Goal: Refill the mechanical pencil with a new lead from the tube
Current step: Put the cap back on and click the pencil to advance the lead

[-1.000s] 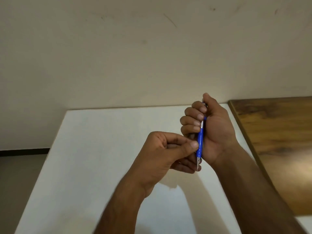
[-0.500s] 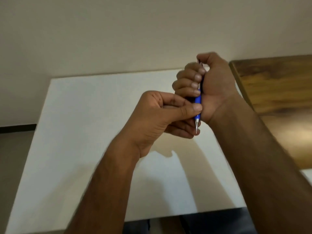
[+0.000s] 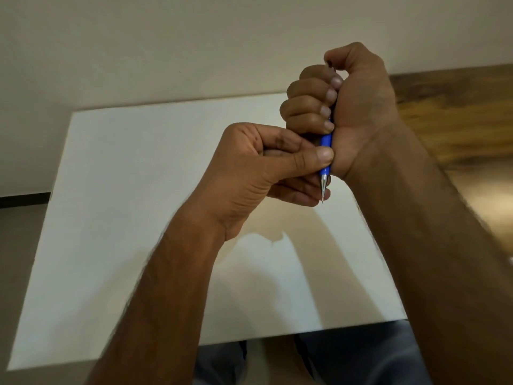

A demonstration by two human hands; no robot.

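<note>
No readable text, labels or numbers anywhere.

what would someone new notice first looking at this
Two bare hands meet above the white table. The right hand grips a blue mechanical pencil upright in its fist, metal tip down, thumb at its top end. The left hand pinches the lower barrel.

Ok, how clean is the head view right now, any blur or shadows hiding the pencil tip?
Head view: pencil tip sharp and lit; forearm edges smeared; wooden surface soft, with glare low on the right; the hands' shadows fall on the white table below the tip, not over it; wide-angle lens splays the table's edges.
</note>
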